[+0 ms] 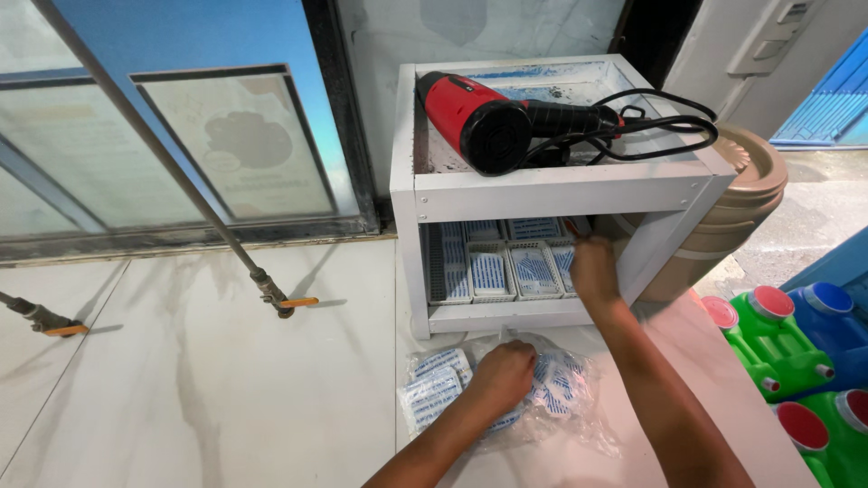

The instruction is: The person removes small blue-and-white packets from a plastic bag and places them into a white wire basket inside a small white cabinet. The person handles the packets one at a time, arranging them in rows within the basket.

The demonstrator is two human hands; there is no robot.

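- Left hand (503,372), knuckles up, fingers curled down onto a clear plastic bag (506,390) of blue-and-white packets on the floor at 6 o'clock; a firm hold cannot be told.
- Right hand (593,268) reaches into the lower shelf (506,314) of a white cabinet (409,194), fingers hidden; grip unclear.
- Packets (493,271) stand in rows on that shelf.
- Red hair dryer (479,122) lies on top, at 12 o'clock.
- Green jugs (778,348) at 3 o'clock.
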